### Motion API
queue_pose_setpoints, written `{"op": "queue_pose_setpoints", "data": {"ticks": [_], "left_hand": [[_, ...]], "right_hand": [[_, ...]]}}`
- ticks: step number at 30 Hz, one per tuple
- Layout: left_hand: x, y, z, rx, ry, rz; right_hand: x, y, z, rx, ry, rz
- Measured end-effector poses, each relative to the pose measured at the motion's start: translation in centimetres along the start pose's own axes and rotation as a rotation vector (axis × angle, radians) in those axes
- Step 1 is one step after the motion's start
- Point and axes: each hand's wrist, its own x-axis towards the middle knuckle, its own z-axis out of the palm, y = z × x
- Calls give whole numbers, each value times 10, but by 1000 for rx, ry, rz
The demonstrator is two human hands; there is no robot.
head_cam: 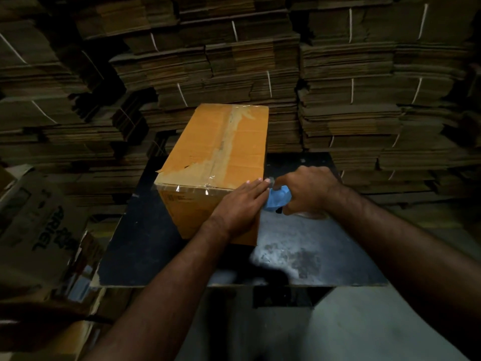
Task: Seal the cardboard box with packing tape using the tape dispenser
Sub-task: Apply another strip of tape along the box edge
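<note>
My right hand (305,190) curls around the blue tape dispenser (276,200) at the near right corner of the cardboard box (216,152), fingers wrapped over its handle, the roll mostly hidden beneath the palm. Just to its left, touching the dispenser's nose, my left hand (240,204) lies flat with fingers straight, pressing the box's near face where clear packing tape (194,189) wraps along the top edge. Beyond both hands, an older strip of tape (225,142) runs up the centre seam of the lid, torn and wrinkled in places. The box sits on a dark worn table (312,251), which stretches below and to the right of my hands; farther out, bundled stacks of flattened cartons (351,87) fill the background, and a printed carton (39,230) leans far to my left. The risk, as I judge it: pulling the dispenser away at an angle could wrinkle or lift the fresh strip, and the cutter edge sits close to my left fingertips (256,181).
</note>
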Motion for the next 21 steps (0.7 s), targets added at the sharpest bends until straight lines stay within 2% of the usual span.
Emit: {"op": "queue_pose_setpoints", "data": {"ticks": [3,5,6,8,11,15,17,21], "left_hand": [[0,-6,7,-10,84,34],[-4,-9,11,-22,128,49],[-3,-10,13,-18,126,64],[-3,-12,14,19,166,88],[12,-14,21,66,194,92],[28,-8,29,53,181,56],[33,-1,33,34,200,30],[42,8,33,-26,268,-31]], "right_hand": [[2,-9,6,-70,7,69],[-5,-6,26,-211,-104,117],[-12,3,39,-181,-162,169],[-26,23,63,32,-204,321],[-39,40,100,311,-175,476],[-42,30,166,619,-76,634],[-37,24,199,660,-12,658],[-26,11,248,499,54,701]]}}
